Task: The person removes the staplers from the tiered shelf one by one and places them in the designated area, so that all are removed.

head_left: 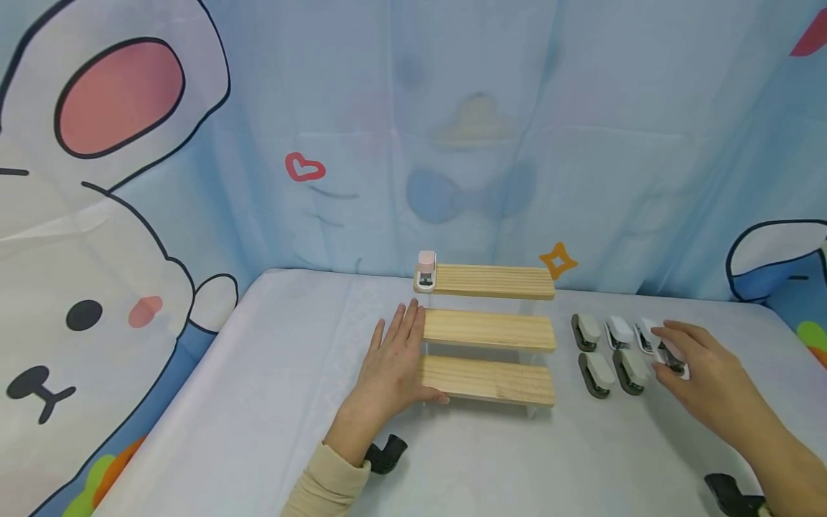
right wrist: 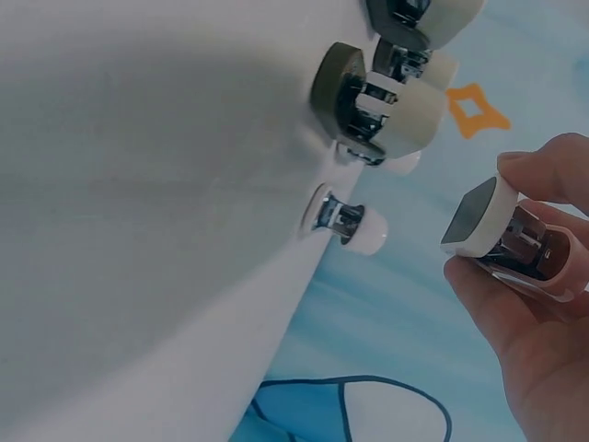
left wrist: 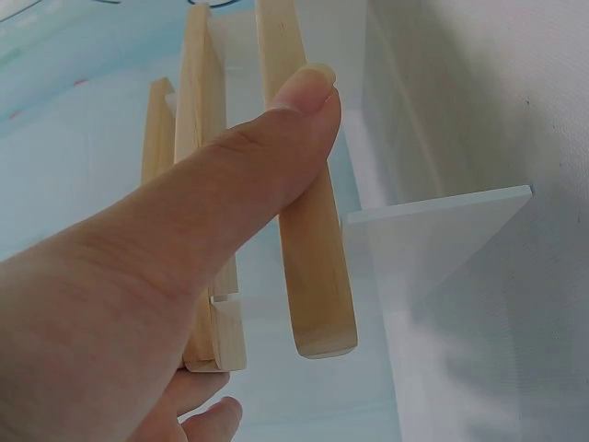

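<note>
My right hand [head_left: 707, 366] pinches a small stapler [right wrist: 515, 241] between thumb and fingers. In the right wrist view it is lifted off the cloth and tilted, its flat grey underside partly showing. My left hand [head_left: 390, 370] rests at the left end of a three-tier wooden stand, its fingers straight. In the left wrist view the thumb [left wrist: 276, 120] lies across the lowest board [left wrist: 317, 295]. On the left end of the top board [head_left: 497, 281] sits a pink-and-white stapler [head_left: 426, 271].
Several small staplers stand in two rows right of the stand, among them a dark-based one [head_left: 597, 373] in front and a white one [head_left: 619, 332] behind. White cloth [head_left: 245, 416] covers the table. A printed blue curtain [head_left: 362, 86] hangs behind it.
</note>
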